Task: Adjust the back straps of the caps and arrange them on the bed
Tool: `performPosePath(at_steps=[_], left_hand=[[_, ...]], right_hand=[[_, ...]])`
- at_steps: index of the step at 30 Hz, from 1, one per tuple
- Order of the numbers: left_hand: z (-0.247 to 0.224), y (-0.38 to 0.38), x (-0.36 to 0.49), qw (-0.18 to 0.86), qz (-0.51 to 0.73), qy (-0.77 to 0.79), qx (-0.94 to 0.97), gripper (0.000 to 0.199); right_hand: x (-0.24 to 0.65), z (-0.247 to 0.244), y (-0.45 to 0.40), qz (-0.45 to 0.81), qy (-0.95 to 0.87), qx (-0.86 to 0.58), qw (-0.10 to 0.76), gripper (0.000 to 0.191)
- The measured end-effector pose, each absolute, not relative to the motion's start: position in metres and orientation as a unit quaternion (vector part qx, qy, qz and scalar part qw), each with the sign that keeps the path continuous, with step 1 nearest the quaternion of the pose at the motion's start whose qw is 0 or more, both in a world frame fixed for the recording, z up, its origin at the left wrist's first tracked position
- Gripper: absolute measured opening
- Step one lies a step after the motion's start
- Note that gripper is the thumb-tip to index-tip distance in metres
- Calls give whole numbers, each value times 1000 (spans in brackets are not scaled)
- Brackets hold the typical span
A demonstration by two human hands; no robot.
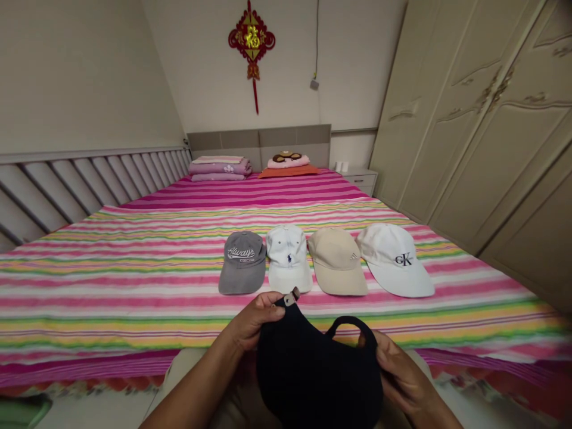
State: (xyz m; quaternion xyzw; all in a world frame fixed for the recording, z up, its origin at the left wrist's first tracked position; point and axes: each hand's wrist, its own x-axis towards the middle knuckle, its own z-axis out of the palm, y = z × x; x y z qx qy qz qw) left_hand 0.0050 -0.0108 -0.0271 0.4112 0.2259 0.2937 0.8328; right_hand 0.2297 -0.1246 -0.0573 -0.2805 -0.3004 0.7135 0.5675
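Hands [258, 319], raised near the bed edge [304, 351], pinch a seemingly black cap [319, 375].

From here I see a red hanging ornament [252, 39] with a gold character on the wall. Below it stands a grey headboard [295, 138], with folded purple bedding [220, 169] and an orange cushion [290, 171] near it. A pale wardrobe [473, 119] lines the right side, beside a white nightstand [360, 179].
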Motion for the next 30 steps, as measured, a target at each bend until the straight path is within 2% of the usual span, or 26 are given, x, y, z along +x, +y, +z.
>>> performPosePath(at_steps=[3, 10, 16, 23, 27, 30], left_hand=[[-23, -12, 6, 809, 291, 243, 450, 21], [-15, -19, 11, 783, 286, 274, 480, 24], [-7, -24, 14, 778, 279, 288, 485, 21], [-7, -26, 16, 802, 257, 261, 473, 25], [-8, -26, 22, 811, 275, 220, 468, 31], [-8, -27, 27, 813, 278, 209, 468, 26]], right_hand=[[229, -59, -128, 721, -323, -266, 553, 20], [225, -54, -128, 700, -377, -273, 542, 32], [229, -41, -122, 653, -461, -289, 527, 22], [227, -25, -112, 635, -481, -321, 512, 34], [221, -16, -105, 646, -485, -317, 497, 26], [214, -9, -99, 650, -492, -341, 468, 23]])
